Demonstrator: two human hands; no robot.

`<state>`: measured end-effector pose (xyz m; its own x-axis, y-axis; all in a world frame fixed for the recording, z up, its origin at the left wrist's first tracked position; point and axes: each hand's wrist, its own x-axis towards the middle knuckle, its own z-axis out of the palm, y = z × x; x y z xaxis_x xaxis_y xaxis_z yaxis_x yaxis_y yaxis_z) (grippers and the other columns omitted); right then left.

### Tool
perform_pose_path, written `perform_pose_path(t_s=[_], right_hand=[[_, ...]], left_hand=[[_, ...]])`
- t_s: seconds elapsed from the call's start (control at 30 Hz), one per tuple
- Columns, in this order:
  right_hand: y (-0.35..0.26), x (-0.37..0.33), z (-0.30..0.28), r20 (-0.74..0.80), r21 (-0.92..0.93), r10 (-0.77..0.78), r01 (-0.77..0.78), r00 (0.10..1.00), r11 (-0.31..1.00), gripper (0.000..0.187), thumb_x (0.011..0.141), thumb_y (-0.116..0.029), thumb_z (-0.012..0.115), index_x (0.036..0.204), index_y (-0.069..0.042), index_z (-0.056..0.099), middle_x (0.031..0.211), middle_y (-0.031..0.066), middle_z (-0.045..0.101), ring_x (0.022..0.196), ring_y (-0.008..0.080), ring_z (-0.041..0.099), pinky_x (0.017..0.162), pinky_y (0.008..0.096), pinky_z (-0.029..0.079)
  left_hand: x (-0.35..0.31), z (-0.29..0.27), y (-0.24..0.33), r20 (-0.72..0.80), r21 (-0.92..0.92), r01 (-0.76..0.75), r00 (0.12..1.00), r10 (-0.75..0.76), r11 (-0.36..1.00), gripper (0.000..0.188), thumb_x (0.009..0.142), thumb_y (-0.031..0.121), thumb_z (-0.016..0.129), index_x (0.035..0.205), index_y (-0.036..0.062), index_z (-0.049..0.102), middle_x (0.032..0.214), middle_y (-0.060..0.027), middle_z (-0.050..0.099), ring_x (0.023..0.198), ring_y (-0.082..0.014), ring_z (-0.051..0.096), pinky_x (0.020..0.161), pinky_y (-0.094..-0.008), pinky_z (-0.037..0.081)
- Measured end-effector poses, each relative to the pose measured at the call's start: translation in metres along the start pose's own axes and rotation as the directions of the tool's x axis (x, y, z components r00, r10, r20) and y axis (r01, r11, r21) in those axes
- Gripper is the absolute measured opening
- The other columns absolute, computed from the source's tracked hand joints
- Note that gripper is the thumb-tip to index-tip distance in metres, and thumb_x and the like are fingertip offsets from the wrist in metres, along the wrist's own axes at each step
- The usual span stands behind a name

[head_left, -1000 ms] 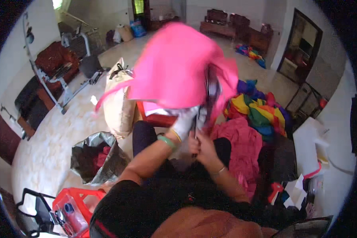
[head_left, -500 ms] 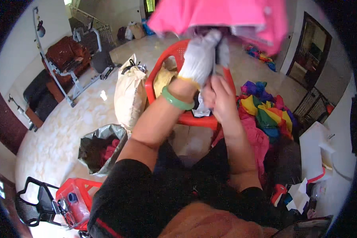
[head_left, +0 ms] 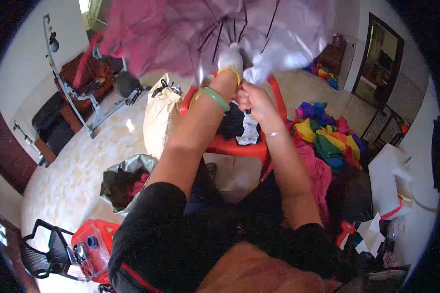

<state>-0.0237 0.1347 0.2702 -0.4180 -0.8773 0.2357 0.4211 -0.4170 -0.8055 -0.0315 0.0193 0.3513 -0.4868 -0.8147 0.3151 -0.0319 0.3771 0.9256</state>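
Observation:
A pink umbrella [head_left: 181,34] with a silvery inner side spreads out ahead of me, and its dark ribs show. My left hand [head_left: 231,59], in a white knitted glove with a yellow cuff, is closed around the shaft up under the ribs; its fingertips are hidden. Lower down, my bare right hand [head_left: 255,100] is closed around the umbrella's handle end, a bit of black showing below the fist. A red plastic chair [head_left: 237,147] stands right below, with black and silvery pieces [head_left: 249,133] on its seat.
Rainbow-coloured and pink fabric [head_left: 327,141] lies heaped to the right of the chair. A cream sack [head_left: 159,122] and an open silvery bag [head_left: 127,180] with dark red cloth stand to the left. Exercise equipment [head_left: 78,88] is at far left, a white box [head_left: 386,180] at right.
The umbrella has spread wider and tilted, so its silvery inside and ribs now face me. My left hand has moved slightly left; my right hand has come a little lower and left.

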Motion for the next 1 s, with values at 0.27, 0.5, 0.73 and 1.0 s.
perform_pose_path(t_s=[0.27, 0.5, 0.73, 1.0], right_hand=[[0.014, 0.002, 0.001, 0.066, -0.022, 0.095, -0.093, 0.993, 0.995, 0.023, 0.095, -0.027, 0.042, 0.078, -0.012, 0.045, 0.057, -0.0074, 0.032, 0.046, 0.0048, 0.026, 0.039, 0.0199, 0.020], [0.028, -0.016, 0.022, 0.194, -0.015, 0.059, -0.057, 0.979, 0.998, 0.021, 0.093, -0.029, 0.048, 0.082, -0.011, 0.049, 0.058, -0.0072, 0.031, 0.047, 0.0033, 0.027, 0.038, 0.0182, 0.020], [0.036, -0.027, 0.065, 0.211, -0.111, 0.121, -0.100, 0.970, 0.989, 0.023, 0.094, -0.029, 0.047, 0.078, -0.012, 0.048, 0.058, -0.0064, 0.036, 0.043, 0.0052, 0.031, 0.037, 0.0205, 0.022], [0.069, -0.110, 0.046, -0.003, -0.207, 0.164, -0.161, 0.986, 0.965, 0.024, 0.095, -0.032, 0.044, 0.083, -0.011, 0.049, 0.059, -0.0029, 0.040, 0.041, 0.0084, 0.035, 0.035, 0.0240, 0.027]], left_hand=[[0.010, -0.023, -0.009, 0.057, 0.071, -0.053, 0.997, 0.049, 0.996, 0.064, 0.090, 0.050, 0.033, 0.109, -0.0055, 0.059, 0.109, -0.0228, 0.060, 0.108, -0.0334, 0.055, 0.085, -0.0431, 0.044], [0.043, -0.053, 0.008, 0.048, -0.531, 0.017, 0.999, 0.010, 0.847, 0.045, 0.091, 0.038, 0.041, 0.078, -0.0008, 0.060, 0.069, -0.0141, 0.062, 0.058, -0.0259, 0.062, 0.054, -0.0378, 0.049], [0.158, -0.118, -0.010, -0.046, 0.723, -0.278, 0.894, 0.445, 0.632, 0.042, 0.090, 0.037, 0.042, 0.107, 0.0038, 0.060, 0.101, -0.0167, 0.064, 0.101, -0.0257, 0.061, 0.082, -0.0392, 0.047], [0.147, -0.166, -0.003, 0.149, 0.988, -0.128, 0.658, 0.738, -0.086, 0.034, 0.089, 0.037, 0.046, 0.103, 0.0087, 0.058, 0.096, -0.0126, 0.063, 0.084, -0.0240, 0.062, 0.067, -0.0349, 0.050]])
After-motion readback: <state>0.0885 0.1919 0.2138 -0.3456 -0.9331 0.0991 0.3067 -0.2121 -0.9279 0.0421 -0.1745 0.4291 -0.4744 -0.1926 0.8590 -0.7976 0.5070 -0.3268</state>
